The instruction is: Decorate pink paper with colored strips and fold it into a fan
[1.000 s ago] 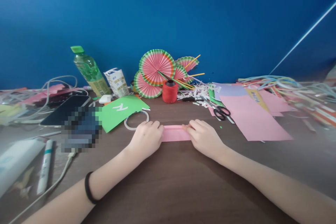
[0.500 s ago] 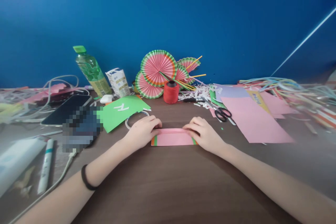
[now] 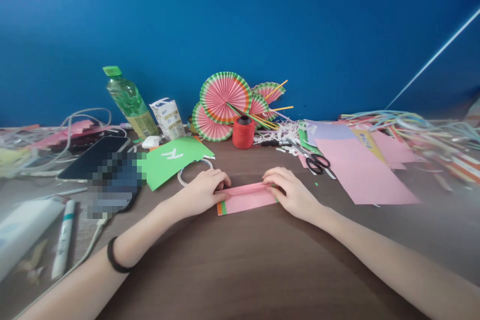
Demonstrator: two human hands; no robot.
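Note:
A pink paper strip [image 3: 249,201] with orange and green bands at its ends lies on the brown table, its far edge folded into a narrow pleat. My left hand [image 3: 208,189] pinches the pleat near the left end, thumb in front and fingers behind. At the other end my right hand [image 3: 290,189] is closed on the same folded edge and covers part of the coloured band. The strip is slightly tilted, its left end nearer to me.
Behind stand pleated paper fans [image 3: 225,97], a red thread spool [image 3: 243,133], a green bottle [image 3: 131,102] and a carton [image 3: 167,119]. Scissors [image 3: 318,163] and pink sheets [image 3: 360,170] lie right. Green paper [image 3: 176,157], a tape roll [image 3: 183,175], a phone [image 3: 93,156] and a marker [image 3: 63,240] lie left.
The strip has turned a little, its left end coming toward me. My left hand has shifted slightly nearer with it; my right hand has barely moved. Both keep hold of the pleat.

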